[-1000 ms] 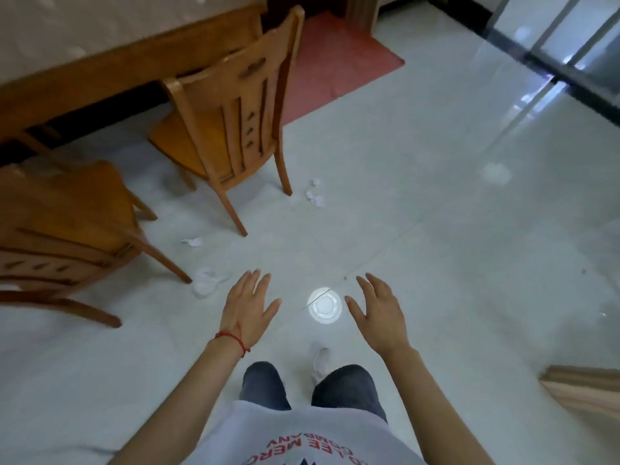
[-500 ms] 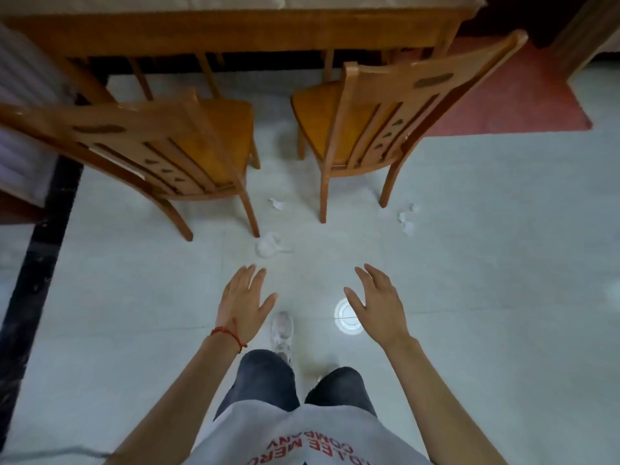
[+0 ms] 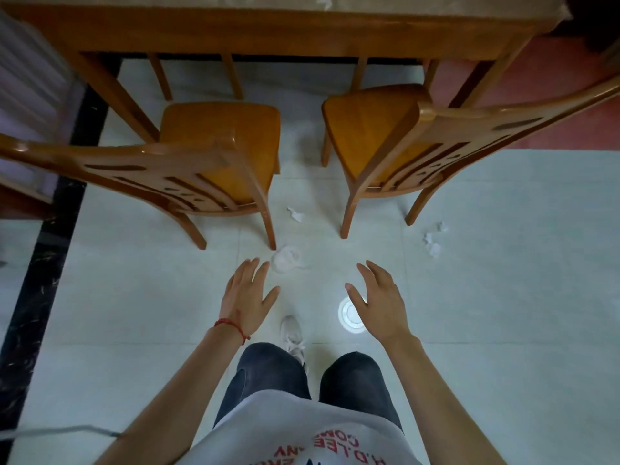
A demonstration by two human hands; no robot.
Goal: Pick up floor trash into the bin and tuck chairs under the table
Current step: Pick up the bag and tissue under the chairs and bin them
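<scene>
Two wooden chairs stand pulled out from a wooden table (image 3: 268, 31): the left chair (image 3: 188, 162) and the right chair (image 3: 419, 135). White crumpled paper lies on the pale tile floor: a larger wad (image 3: 287, 258) by the left chair's leg, a small scrap (image 3: 295, 214) between the chairs, and several scraps (image 3: 434, 238) to the right. My left hand (image 3: 248, 297) hovers just short of the larger wad, fingers spread, holding nothing. My right hand (image 3: 379, 300) is also spread and holds nothing. No bin is in view.
A bright round light reflection (image 3: 349, 317) shines on the floor under my right hand. A black floor border (image 3: 43, 263) runs along the left, with a pale radiator-like panel (image 3: 30, 88) beyond it. A red mat (image 3: 553, 95) lies at the right. My white shoe (image 3: 292, 333) is below.
My view has swung left and moved closer to the table, so both chairs now face me squarely. Both hands stay spread and hold nothing; the left hand is nearer the larger wad.
</scene>
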